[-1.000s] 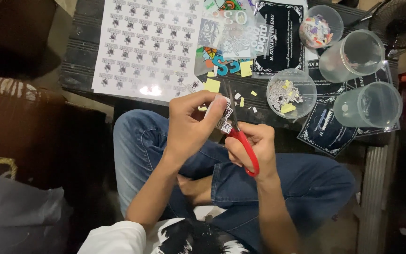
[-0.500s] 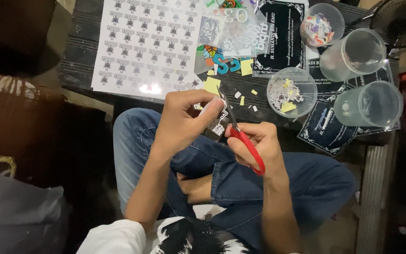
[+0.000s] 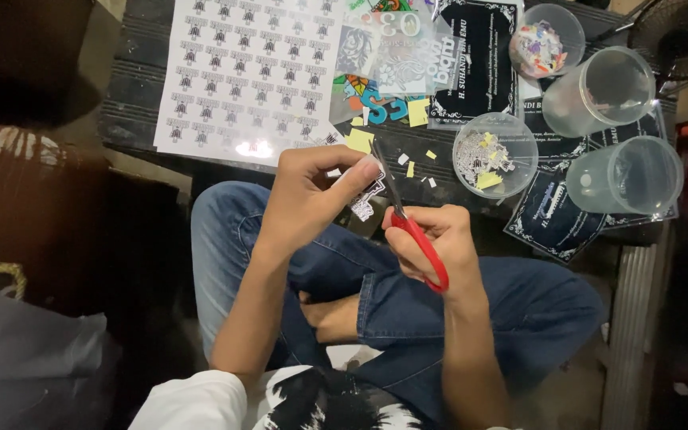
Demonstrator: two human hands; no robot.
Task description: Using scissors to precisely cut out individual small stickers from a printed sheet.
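My left hand (image 3: 308, 199) pinches a small black-and-white sticker piece (image 3: 366, 199) between thumb and fingers, above my crossed legs in blue jeans. My right hand (image 3: 439, 243) grips red-handled scissors (image 3: 416, 235), whose blades point up and touch the sticker piece. Both hands hover just in front of the low dark table (image 3: 133, 119). A white sheet of several small printed stickers (image 3: 248, 72) lies on the table beyond my left hand.
Clear plastic cups stand at the right: one with paper cuttings (image 3: 494, 155), one with coloured bits (image 3: 547, 40), two empty ones (image 3: 599, 91) (image 3: 627, 175). Black printed cards (image 3: 475, 60), yellow scraps (image 3: 360, 139) and a fan (image 3: 678, 36) lie further back.
Both hands have shifted slightly down and left together. The scissors and sticker piece stay in contact while the piece is turned a little in my left fingers.
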